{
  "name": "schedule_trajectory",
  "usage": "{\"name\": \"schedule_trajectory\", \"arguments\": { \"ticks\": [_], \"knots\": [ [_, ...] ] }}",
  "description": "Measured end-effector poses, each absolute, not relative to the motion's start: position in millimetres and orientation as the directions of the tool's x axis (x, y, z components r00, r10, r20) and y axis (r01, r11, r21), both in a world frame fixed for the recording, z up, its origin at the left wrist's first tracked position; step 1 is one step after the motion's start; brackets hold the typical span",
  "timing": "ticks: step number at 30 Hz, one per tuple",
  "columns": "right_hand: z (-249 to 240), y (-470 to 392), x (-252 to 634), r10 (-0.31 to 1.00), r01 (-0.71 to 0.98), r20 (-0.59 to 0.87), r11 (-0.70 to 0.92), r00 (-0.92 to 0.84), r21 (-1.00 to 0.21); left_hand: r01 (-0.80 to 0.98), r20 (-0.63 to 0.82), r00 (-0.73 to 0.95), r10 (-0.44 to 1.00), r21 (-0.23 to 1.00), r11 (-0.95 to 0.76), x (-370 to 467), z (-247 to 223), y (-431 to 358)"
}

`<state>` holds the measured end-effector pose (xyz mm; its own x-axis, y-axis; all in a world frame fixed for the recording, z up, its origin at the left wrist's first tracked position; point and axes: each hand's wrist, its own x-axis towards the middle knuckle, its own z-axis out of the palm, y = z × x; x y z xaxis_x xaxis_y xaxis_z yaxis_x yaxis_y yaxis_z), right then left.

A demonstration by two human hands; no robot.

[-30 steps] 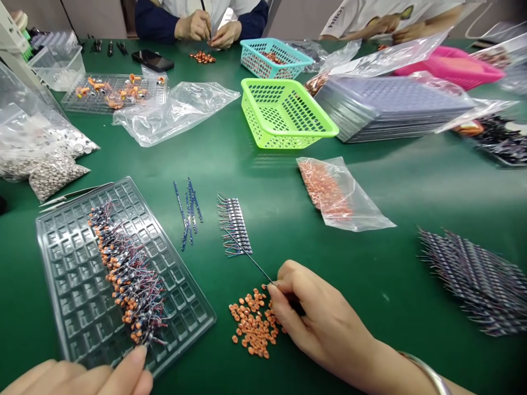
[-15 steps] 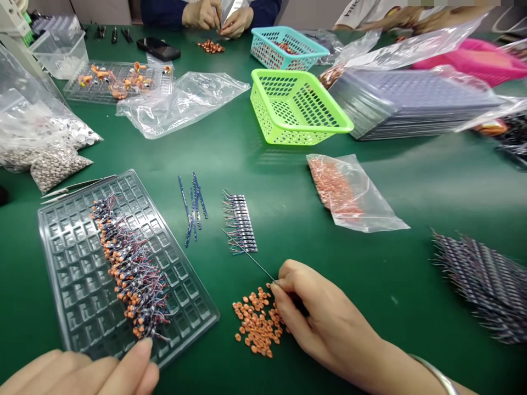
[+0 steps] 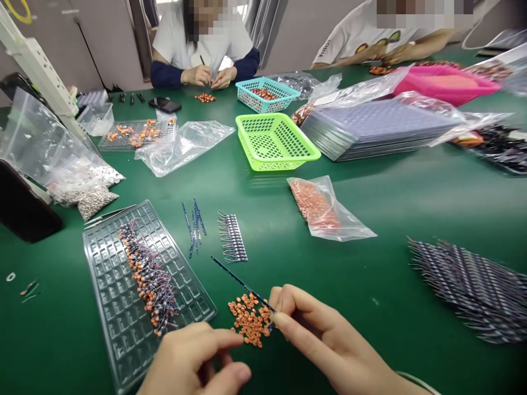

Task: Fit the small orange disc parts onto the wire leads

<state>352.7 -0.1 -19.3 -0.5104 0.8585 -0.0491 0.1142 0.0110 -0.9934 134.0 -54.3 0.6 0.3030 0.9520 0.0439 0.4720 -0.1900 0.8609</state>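
Note:
A thin dark blue strip point(image 3: 236, 278) is pinched between the thumb and fingers of my right hand point(image 3: 317, 332), its free end pointing up and left. Below it lies a pile of small orange discs point(image 3: 249, 318). My left hand point(image 3: 193, 359) hovers by the pile's left side, thumb and index finger apart, holding nothing that shows. Beside it, a clear compartment tray point(image 3: 105, 307) bears a long heap of wired parts with orange tips point(image 3: 150, 280). Further up are a row of small wired boards point(image 3: 233, 237) and several loose blue strips point(image 3: 194, 222).
A bag of orange pieces point(image 3: 315, 206) lies ahead, behind it a green basket point(image 3: 272, 145) and stacked trays point(image 3: 379, 129). Wired strips point(image 3: 469, 291) lie at right, bags of white pieces point(image 3: 94, 186) at left. Two people sit across the table.
My left hand has moved right, from the tray's near edge to beside the orange discs, and its fingers have opened. My right hand still holds the strip, now turned broader side on. The view has tilted up.

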Motion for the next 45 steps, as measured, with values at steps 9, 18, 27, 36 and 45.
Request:
{"name": "schedule_trajectory", "arguments": {
  "ticks": [9,18,27,36,45],
  "knots": [
    [-18.1,-9.8,356.9,0.802,-0.065,-0.093,-0.161,-0.59,-0.985,0.067,-0.437,0.19,0.879,0.899,0.433,177.7,-0.8,-51.1],
    [-16.6,-12.5,354.4,0.795,-0.109,-0.057,-0.153,-0.604,-0.982,0.005,-0.356,0.137,0.924,0.933,0.359,176.4,-9.6,-54.9],
    [-3.5,-0.7,355.5,0.745,-0.138,-0.063,-0.204,-0.664,-0.969,0.113,-0.358,0.097,0.929,0.931,0.347,172.3,-9.9,-54.4],
    [-6.1,4.1,349.9,0.728,-0.17,-0.116,-0.307,-0.676,-0.936,0.349,-0.203,0.106,0.973,0.924,0.154,167.8,-16.9,-56.8],
    [-15.5,7.1,329.1,0.626,-0.24,-0.121,-0.46,-0.77,-0.855,0.562,-0.073,0.144,0.987,0.827,-0.021,152.5,23.5,-57.5]
  ]
}}
